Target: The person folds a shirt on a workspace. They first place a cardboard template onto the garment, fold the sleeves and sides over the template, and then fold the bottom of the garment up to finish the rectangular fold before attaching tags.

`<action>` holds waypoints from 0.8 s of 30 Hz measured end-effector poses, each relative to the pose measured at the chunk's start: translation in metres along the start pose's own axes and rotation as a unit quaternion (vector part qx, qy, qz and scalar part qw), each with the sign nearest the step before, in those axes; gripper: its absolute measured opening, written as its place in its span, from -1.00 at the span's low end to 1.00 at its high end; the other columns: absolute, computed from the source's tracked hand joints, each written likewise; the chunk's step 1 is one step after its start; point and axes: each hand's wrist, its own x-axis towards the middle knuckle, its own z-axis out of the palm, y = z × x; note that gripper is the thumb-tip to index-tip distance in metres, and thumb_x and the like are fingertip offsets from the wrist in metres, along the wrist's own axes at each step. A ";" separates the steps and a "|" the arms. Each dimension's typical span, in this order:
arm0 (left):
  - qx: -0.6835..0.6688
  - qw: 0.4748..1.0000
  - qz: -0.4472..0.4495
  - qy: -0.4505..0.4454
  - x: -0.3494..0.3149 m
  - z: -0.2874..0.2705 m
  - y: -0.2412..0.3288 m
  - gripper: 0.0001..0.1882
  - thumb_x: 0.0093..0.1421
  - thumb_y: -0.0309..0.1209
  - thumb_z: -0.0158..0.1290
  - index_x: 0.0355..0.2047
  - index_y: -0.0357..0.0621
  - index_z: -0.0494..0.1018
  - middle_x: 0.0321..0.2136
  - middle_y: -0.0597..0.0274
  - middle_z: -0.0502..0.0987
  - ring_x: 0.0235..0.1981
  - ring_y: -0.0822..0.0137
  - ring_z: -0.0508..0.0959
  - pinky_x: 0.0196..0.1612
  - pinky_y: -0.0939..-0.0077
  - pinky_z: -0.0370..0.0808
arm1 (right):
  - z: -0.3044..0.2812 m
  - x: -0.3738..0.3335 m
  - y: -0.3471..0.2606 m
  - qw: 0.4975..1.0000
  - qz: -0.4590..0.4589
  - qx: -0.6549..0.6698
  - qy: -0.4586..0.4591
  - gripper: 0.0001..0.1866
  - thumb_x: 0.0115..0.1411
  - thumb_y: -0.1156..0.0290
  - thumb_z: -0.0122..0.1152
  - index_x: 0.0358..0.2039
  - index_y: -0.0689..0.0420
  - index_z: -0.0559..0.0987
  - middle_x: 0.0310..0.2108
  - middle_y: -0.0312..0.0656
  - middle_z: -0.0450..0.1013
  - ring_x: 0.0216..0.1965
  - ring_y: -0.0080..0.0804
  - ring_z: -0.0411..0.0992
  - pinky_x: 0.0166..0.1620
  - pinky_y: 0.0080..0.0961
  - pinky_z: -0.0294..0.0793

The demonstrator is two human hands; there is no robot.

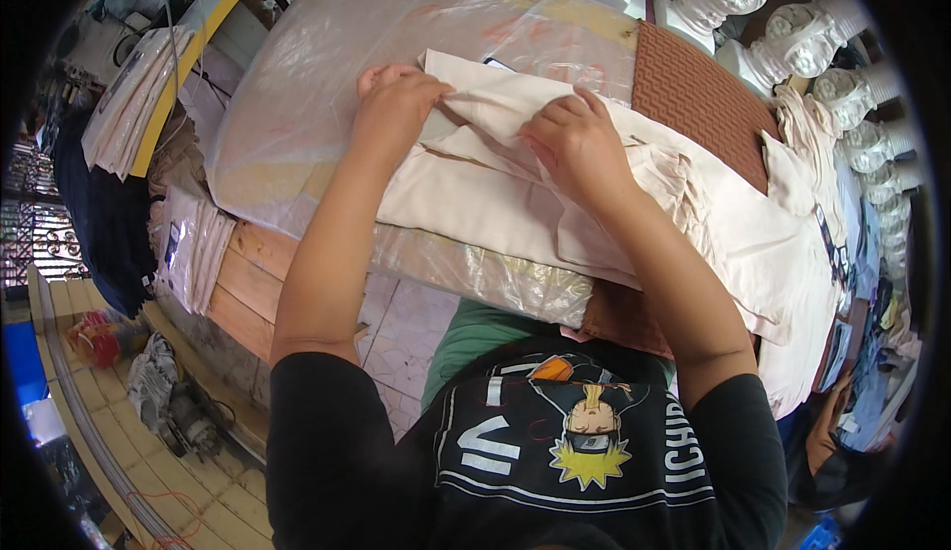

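Observation:
A cream cloth garment (475, 208) lies partly folded across the plastic-covered table (297, 104); its exact kind is hard to tell. My left hand (396, 99) is closed on the garment's far left edge, fingers pinching the cloth near a raised corner. To the right, my right hand (575, 144) grips the same upper layer, with the fingertips curled over its edge. Between the two hands the cloth is lifted in a loose fold. A small dark-edged label peeks out beyond the far edge. More cream cloth (743, 253) spreads out under and beyond my right forearm.
A brown textured mat (698, 94) covers the table's right part. White ornate balusters (792, 45) line the far right. Flat garments in clear bags (134, 104) lie at the left, with another bagged stack (193, 243) by a wooden bench (248, 277). A motor (193, 421) sits lower left.

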 end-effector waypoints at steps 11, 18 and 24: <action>-0.005 1.000 0.008 -0.008 0.003 0.001 0.025 -0.70 0.16 -0.15 0.00 -0.16 0.07 0.53 -0.18 0.33 0.52 0.01 0.27 0.36 0.17 0.16 0.01 | 0.008 -0.010 -0.004 0.999 0.012 0.009 -0.046 -0.85 -0.01 0.35 0.23 -0.38 0.04 0.58 -0.32 -0.29 0.48 -0.15 -0.33 0.41 0.14 -0.20 0.22; 0.009 0.988 -0.061 -0.143 0.005 0.002 0.034 -0.67 0.13 -0.08 0.03 -0.16 0.09 0.54 -0.07 0.34 0.48 0.06 0.31 0.32 0.19 -0.05 -0.08 | -0.129 -0.020 -0.068 0.817 -0.052 0.571 -0.062 -0.40 0.01 0.05 0.20 -0.06 0.27 0.47 -0.08 0.07 0.40 -0.03 0.00 0.38 0.09 -0.07 0.26; -0.033 0.987 -0.018 -0.153 0.008 0.008 0.045 -0.70 0.14 -0.31 0.03 -0.09 0.10 0.50 0.02 0.43 0.43 0.13 0.31 0.30 0.24 0.05 -0.05 | -0.186 -0.057 -0.106 0.649 -0.248 0.715 -0.084 -0.44 0.10 0.07 0.10 -0.08 0.31 0.45 -0.08 0.22 0.36 -0.07 0.16 0.38 -0.01 0.06 0.33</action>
